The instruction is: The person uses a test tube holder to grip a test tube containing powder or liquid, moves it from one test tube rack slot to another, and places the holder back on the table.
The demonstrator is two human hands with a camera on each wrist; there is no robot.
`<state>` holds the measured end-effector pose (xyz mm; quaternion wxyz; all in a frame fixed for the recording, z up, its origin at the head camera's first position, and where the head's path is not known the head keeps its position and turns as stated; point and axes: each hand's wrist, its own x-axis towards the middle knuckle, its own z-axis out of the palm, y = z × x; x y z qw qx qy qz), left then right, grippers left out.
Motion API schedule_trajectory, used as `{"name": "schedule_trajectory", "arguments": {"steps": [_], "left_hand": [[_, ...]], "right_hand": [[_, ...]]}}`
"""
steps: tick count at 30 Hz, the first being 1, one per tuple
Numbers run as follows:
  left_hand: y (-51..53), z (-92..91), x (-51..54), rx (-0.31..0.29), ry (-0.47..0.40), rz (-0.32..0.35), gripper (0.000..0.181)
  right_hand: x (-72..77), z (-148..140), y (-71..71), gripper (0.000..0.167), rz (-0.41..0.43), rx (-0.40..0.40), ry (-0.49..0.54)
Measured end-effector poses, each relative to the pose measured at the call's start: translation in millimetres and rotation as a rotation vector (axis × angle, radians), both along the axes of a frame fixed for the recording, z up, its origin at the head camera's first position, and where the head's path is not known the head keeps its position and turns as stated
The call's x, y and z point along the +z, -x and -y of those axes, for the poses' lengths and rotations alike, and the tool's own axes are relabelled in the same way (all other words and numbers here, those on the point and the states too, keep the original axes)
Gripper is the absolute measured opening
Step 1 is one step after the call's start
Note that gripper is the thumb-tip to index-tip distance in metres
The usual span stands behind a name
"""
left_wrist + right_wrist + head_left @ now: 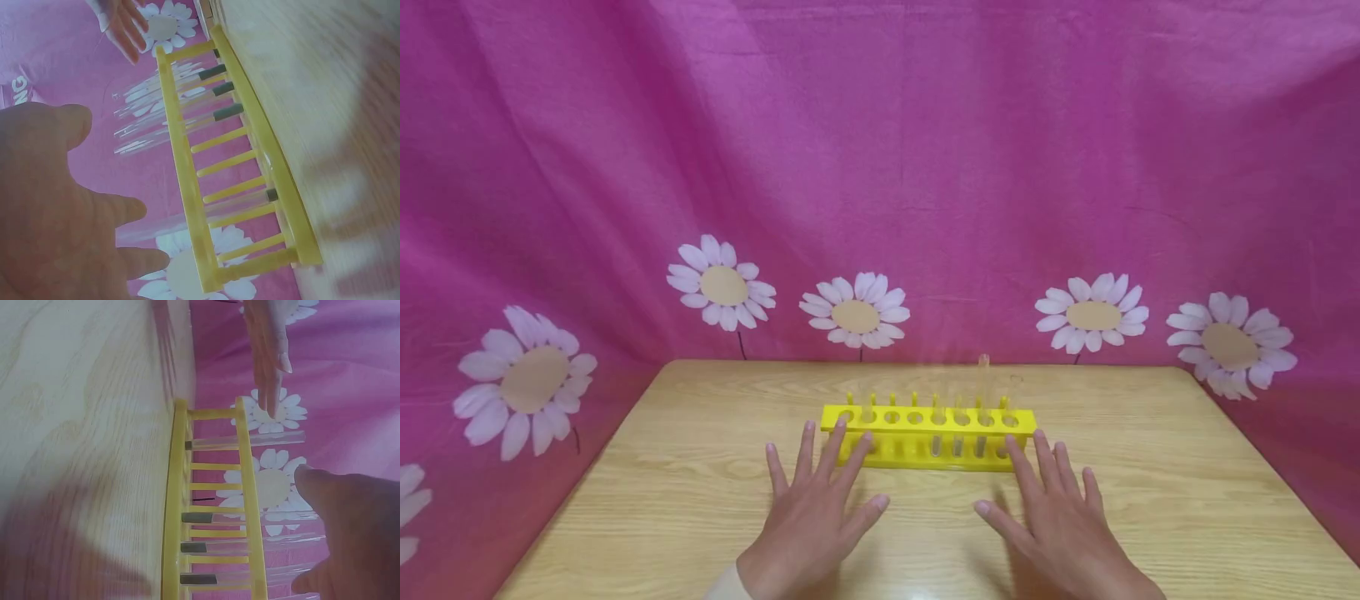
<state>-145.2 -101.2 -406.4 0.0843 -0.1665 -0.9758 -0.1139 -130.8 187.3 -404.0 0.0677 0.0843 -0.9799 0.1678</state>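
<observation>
A yellow test tube rack [925,424] stands on the table, holding several clear tubes; one tube [984,383] rises higher than the others. Dark contents show at the bottoms of tubes such as this one [229,112] and this one [199,579]. My left hand [808,517], fingers spread and straight, is at the near left end of the rack. My right hand [1063,525] is spread likewise at the near right end. Neither hand grips anything; whether the fingertips touch the rack I cannot tell.
The light wooden table [700,433] is bounded behind and at the sides by a pink cloth [925,167] with large white daisies [855,315]. Shadows of the hands fall on the tabletop.
</observation>
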Motion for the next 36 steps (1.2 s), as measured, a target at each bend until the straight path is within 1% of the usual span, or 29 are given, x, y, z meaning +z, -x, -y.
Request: {"name": "schedule_trajectory", "arguments": {"steps": [6, 12, 18, 21, 25, 29, 34, 36], "left_hand": [[2.3, 1.2, 1.2, 0.009, -0.014, -0.018, 0.070], [2.7, 2.2, 0.1, 0.009, 0.011, -0.040, 0.073], [2.9, 3.9, -1.9, 0.017, 0.009, -0.010, 0.074], [4.5, 5.1, -3.5, 0.018, -0.008, -0.009, 0.074], [8.5, 7.2, -5.3, 0.030, -0.012, -0.019, 0.074], [12.9, 10.3, -6.4, 0.046, -0.012, -0.020, 0.076], [17.5, 12.0, -7.7, 0.052, -0.041, -0.006, 0.078], [19.1, 11.4, -9.5, 0.053, -0.063, 0.000, 0.080]], "right_hand": [[0.3, -3.2, 1.0, 0.091, -0.014, -0.001, -0.004], [1.0, -4.1, 1.5, 0.088, -0.030, -0.004, -0.002], [1.9, -9.5, 2.0, 0.089, -0.003, -0.012, 0.005], [2.0, -12.6, 2.8, 0.089, 0.004, -0.013, 0.007], [1.2, -16.3, 5.4, 0.089, 0.027, -0.017, 0.016], [-0.5, -19.6, 7.8, 0.090, 0.045, -0.028, -0.002], [-1.6, -22.7, 10.1, 0.090, 0.057, -0.034, -0.019], [-2.1, -25.8, 11.8, 0.091, 0.082, -0.038, -0.026]]}}
